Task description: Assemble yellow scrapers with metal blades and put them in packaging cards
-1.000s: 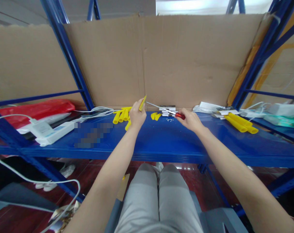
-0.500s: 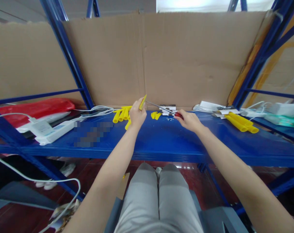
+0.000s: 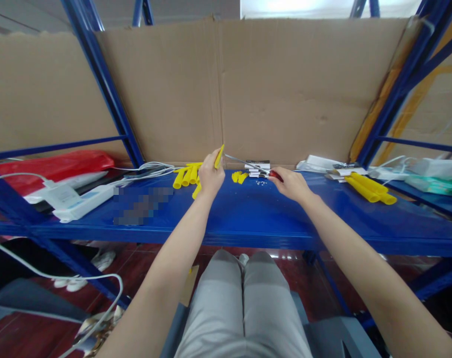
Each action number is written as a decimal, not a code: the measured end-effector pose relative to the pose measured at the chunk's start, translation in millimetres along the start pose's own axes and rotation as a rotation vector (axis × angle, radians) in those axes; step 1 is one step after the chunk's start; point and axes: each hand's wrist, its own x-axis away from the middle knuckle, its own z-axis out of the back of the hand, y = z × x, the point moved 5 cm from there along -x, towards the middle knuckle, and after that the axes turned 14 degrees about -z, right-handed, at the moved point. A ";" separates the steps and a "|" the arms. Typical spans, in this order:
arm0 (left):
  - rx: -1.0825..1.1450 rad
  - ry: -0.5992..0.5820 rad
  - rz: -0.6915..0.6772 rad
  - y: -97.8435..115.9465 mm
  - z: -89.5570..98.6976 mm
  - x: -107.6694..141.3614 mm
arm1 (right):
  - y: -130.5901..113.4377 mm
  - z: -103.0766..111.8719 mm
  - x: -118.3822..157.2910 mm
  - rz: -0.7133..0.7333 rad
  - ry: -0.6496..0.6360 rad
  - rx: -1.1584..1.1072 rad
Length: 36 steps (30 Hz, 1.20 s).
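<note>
Hardly anything has moved since the earlier frame: on my remote feed the left hand [image 3: 212, 174] and the right hand [image 3: 293, 183] keep almost the same poses, with only a slight drift of the whole view. Nearest to me, the glossy blue metal table [image 3: 256, 214] stretches below and between them. I see the right hand closed around a red-handled tool [image 3: 274, 174] with a long, thin metal shaft. The left hand is curled about a thin, plastic-looking yellow strip [image 3: 219, 156], its upper end sticking out of the grip. That strip stands tilted, its long axis rising and leaning toward the right hand's side, while the shaft runs leftward and slightly upward, crossing that line steeply. The left hand is the nearer one, carrying the strip; the right hand is well apart, only its shaft's tip close by. I cannot tell whether tip and strip touch. Just left of the right hand, small pale bits [image 3: 262, 183] lie scattered; between the hands are flat yellow pieces [image 3: 243, 177]. Yellow tubes [image 3: 186, 178] lie left of the left hand. Beyond both hands stands a brown cardboard panel [image 3: 308, 94].
</note>
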 end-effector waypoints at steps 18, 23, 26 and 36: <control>-0.003 0.001 -0.010 -3.6 -1.6 -0.5 | 4.3 5.8 3.4 0.053 0.155 0.021; 0.023 -0.002 -0.004 -5.2 -2.7 0.3 | 6.5 5.3 2.2 0.046 0.130 -0.018; 0.027 -0.007 0.003 -5.1 -2.6 0.4 | 7.2 4.6 1.9 0.049 0.107 -0.027; 0.062 -0.028 0.030 -6.0 -2.2 0.2 | 6.3 2.7 1.4 0.037 0.092 -0.026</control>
